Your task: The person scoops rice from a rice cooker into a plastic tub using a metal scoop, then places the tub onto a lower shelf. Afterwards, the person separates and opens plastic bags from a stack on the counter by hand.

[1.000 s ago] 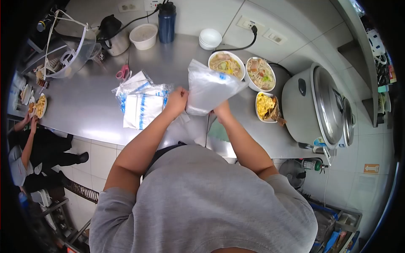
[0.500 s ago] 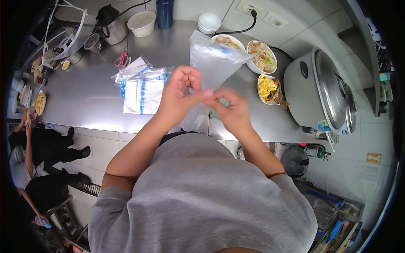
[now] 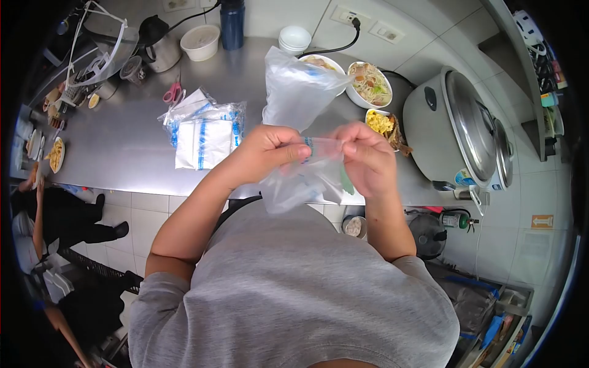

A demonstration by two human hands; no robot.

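Over the counter's (image 3: 123, 153) front edge, our left hand (image 3: 277, 153) and right hand (image 3: 370, 161) are each pinching a clear bag (image 3: 294, 187) with thumb and fingers, holding a strip of it taut between them. Just beyond, a cloudy bag (image 3: 293, 92) is partly hiding the soup bowl (image 3: 338, 65), though we cannot tell whether the bags are joined. The noodle bowl (image 3: 370, 86) and egg bowl (image 3: 381, 124) are sitting to its right, the packets (image 3: 205, 141) to its left.
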